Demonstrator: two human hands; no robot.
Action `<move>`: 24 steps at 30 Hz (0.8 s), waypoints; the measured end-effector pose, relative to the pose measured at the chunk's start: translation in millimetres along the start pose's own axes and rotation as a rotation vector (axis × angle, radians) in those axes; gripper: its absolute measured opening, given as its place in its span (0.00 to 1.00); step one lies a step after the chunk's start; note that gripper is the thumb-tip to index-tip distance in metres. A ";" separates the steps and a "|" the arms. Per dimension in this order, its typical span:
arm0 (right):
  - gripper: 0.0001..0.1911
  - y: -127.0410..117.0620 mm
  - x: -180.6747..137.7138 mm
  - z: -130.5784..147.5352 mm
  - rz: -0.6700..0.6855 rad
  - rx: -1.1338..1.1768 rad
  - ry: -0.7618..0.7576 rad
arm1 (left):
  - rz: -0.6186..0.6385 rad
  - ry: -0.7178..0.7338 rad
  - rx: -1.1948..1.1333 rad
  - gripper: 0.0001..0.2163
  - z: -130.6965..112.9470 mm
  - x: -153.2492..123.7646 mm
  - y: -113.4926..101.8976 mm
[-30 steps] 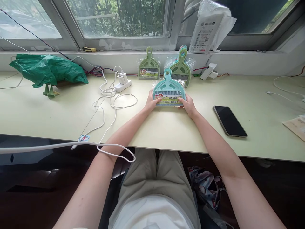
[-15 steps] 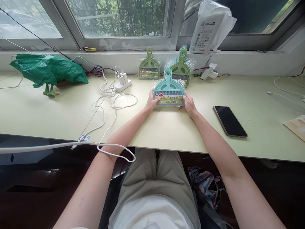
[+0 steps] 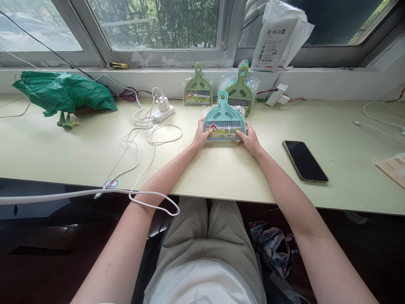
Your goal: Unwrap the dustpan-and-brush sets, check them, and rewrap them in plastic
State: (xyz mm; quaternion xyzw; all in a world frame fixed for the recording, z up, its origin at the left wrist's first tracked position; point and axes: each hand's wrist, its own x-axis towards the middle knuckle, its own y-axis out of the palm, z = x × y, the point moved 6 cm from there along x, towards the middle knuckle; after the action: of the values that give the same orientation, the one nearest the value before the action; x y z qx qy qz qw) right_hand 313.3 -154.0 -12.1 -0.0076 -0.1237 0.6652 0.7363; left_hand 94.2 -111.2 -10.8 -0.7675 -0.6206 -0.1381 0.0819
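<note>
A teal mini dustpan-and-brush set [image 3: 224,116] in clear wrap stands upright on the pale desk [image 3: 221,169], its handle pointing up. My left hand [image 3: 201,135] grips its left lower corner and my right hand [image 3: 249,137] grips its right lower corner. Behind it, against the wall, lean a green wrapped set [image 3: 198,89] and a stack of several sets [image 3: 239,88] with a green one in front.
A black phone [image 3: 305,160] lies flat to the right. White cables [image 3: 148,131] and a charger block [image 3: 163,109] lie to the left, a green plastic bag [image 3: 63,93] at far left. A white parcel [image 3: 278,36] rests on the window sill. A cable [image 3: 378,120] lies at far right.
Both hands have kept hold of the teal set; it shifted only very slightly on the desk.
</note>
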 end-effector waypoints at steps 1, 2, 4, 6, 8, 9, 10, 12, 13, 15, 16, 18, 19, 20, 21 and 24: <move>0.38 0.3 0.1 -0.1 0.002 0.008 0.007 | 0.002 -0.002 -0.007 0.30 -0.4 -0.2 0.2; 0.37 0.6 0.1 0.3 0.004 0.012 0.012 | 0.002 -0.005 -0.017 0.30 -0.7 -0.2 0.1; 0.36 1.0 0.0 1.4 0.005 0.018 0.019 | -0.004 -0.019 -0.031 0.30 -0.5 0.2 -0.7; 0.34 0.0 0.2 2.0 -0.006 0.023 0.021 | -0.012 -0.040 -0.032 0.29 0.5 1.1 -1.9; 0.34 -2.5 1.1 1.9 -0.029 0.026 0.012 | -0.007 -0.062 -0.029 0.28 1.5 2.1 -2.2; 0.33 -4.0 1.7 1.7 -0.043 0.028 0.003 | -0.001 -0.070 -0.030 0.28 1.8 2.6 -1.9; 0.33 -5.4 2.4 1.5 -0.056 0.030 -0.008 | 0.007 -0.075 -0.033 0.28 2.1 3.2 -1.4; 0.32 -7.0 3.6 0.8 -0.069 0.034 -0.031 | 0.011 -0.080 -0.036 0.29 2.8 4.1 -0.9; 0.32 -7.2 4.0 0.4 -0.071 0.037 -0.038 | 0.005 -0.080 -0.032 0.29 3.3 4.5 -1.2; 0.31 -6.7 4.7 -0.6 -0.066 0.044 -0.039 | -0.019 -0.075 -0.010 0.29 5.1 5.1 -2.8; 0.31 -6.3 5.0 -1.0 -0.065 0.047 -0.035 | -0.033 -0.071 0.003 0.29 6.1 5.2 -3.9; 0.30 -5.3 5.3 -1.0 -0.058 0.047 -0.031 | -0.063 -0.062 0.033 0.29 8.1 5.2 -6.7; 0.29 -4.8 5.3 -0.6 -0.051 0.044 -0.034 | -0.079 -0.059 0.052 0.28 8.7 5.1 -8.5; 0.28 -4.5 5.4 0.1 -0.046 0.039 -0.042 | -0.095 -0.055 0.078 0.26 8.9 5.0 -10.3; 0.27 -4.5 5.4 0.9 -0.044 0.030 -0.054 | -0.108 -0.051 0.113 0.23 8.6 4.9 -12.1; 0.24 -5.8 5.7 1.8 -0.056 -0.003 -0.089 | -0.122 -0.040 0.226 0.13 5.3 5.3 -16.0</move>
State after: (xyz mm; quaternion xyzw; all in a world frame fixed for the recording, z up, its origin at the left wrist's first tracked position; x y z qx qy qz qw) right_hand 319.1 -149.4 -8.3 0.0243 -0.1576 0.6438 0.7484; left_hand 80.2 -101.2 -14.9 -0.7168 -0.6793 -0.0565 0.1469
